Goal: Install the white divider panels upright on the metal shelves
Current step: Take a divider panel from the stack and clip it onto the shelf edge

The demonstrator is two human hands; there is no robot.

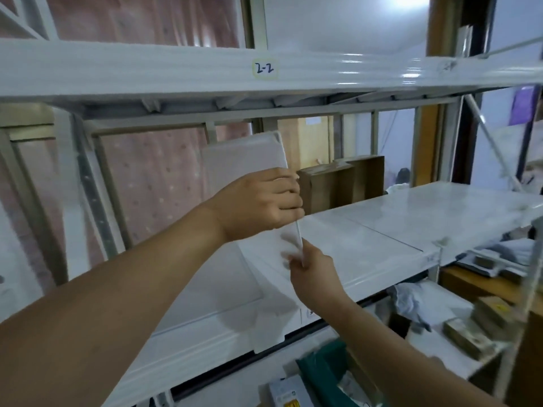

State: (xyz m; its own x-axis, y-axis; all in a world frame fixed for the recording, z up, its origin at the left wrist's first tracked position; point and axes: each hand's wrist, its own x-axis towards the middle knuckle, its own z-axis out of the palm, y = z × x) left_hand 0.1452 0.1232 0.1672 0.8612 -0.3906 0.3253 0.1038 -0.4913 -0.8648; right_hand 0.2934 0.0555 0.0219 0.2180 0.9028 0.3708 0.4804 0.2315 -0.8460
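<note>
A white divider panel (244, 160) stands upright on the white metal shelf (382, 230), seen nearly edge-on at the centre. My left hand (258, 204) wraps over its near edge about halfway up. Lower down, my right hand (311, 274) pinches the same thin edge near the shelf's front lip. The panel's lower part reaches past the shelf front. The shelf above (176, 69) carries a label reading 2-2.
Brown cardboard boxes (340, 186) stand at the back of the shelf right of the panel. A grey upright post (91, 189) is at the left. Below lie crumpled bags (417, 304), small packages (467, 336) and a green bin (326, 374).
</note>
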